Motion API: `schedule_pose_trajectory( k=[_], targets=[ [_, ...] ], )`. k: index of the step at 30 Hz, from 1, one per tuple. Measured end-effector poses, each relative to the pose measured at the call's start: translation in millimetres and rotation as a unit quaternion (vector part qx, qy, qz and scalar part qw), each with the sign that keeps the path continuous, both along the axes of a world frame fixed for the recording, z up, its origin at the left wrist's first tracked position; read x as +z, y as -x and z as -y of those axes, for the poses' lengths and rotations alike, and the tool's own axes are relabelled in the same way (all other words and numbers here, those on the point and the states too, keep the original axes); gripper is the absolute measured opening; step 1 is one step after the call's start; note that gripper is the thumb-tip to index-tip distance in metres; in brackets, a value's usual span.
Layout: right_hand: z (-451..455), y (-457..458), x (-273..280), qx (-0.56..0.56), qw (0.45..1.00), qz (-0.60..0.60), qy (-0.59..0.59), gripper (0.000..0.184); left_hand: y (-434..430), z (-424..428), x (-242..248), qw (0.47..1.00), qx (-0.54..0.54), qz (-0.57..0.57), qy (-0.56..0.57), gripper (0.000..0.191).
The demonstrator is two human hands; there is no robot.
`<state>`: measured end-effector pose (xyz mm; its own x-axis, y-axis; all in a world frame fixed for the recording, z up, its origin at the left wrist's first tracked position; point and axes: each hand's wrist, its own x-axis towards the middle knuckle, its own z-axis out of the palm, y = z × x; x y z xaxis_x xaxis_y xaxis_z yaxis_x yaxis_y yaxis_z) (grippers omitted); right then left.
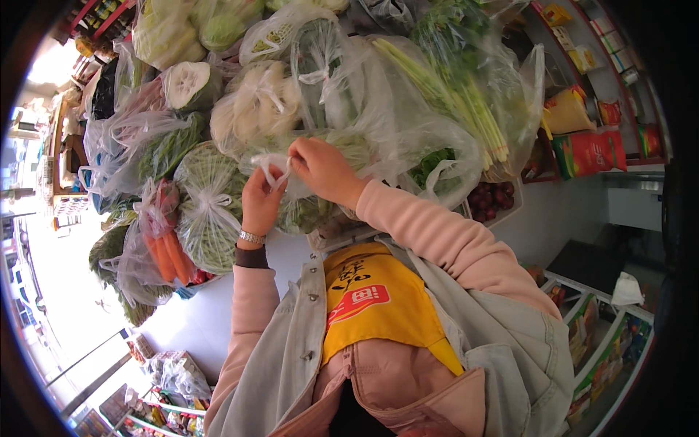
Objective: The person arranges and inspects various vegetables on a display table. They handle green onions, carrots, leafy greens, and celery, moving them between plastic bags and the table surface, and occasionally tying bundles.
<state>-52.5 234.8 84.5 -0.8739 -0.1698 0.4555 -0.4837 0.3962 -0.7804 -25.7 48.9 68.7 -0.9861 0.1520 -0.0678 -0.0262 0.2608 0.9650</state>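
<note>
My left hand (pixel 263 198) and my right hand (pixel 319 166) meet over a clear plastic bag of green vegetables (pixel 303 214). Both pinch the bag's gathered white handles (pixel 274 163) between thumb and fingers; whether these are knotted cannot be made out. To the left of my left hand sits a tied bag of green beans (pixel 210 205). Beyond my hands lies a tied bag of pale, round vegetables (pixel 256 106). Right of my right hand, an open-topped plastic bag (pixel 448 169) shows dark leafy greens inside.
Bagged carrots (pixel 169 257) lie at the left edge of the pile. A cut winter melon (pixel 191 82) and bagged celery (pixel 469 104) rest farther back. At right are a crate of dark red onions (pixel 491 201) and shelves with a red packet (pixel 591 153).
</note>
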Motion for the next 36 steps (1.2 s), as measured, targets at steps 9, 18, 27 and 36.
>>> schedule_pose_trajectory(
  k=[9,18,27,36],
  targets=[
    [3,-1,-18,-0.052,0.994,0.088,-0.031,0.012,-3,5,-7,0.974,-0.091,0.067,-0.195,0.025],
    [-3,38,-28,-0.015,0.77,0.406,0.493,0.036,-5,32,1,0.995,0.068,-0.002,-0.073,0.039],
    [-75,6,49,0.136,0.965,0.225,-0.017,0.048,29,-2,-16,0.985,-0.101,0.003,-0.139,0.043],
    [-322,-12,35,-0.237,0.798,0.136,-0.537,0.021,61,39,28,0.97,0.146,-0.072,-0.182,0.023]
  ],
)
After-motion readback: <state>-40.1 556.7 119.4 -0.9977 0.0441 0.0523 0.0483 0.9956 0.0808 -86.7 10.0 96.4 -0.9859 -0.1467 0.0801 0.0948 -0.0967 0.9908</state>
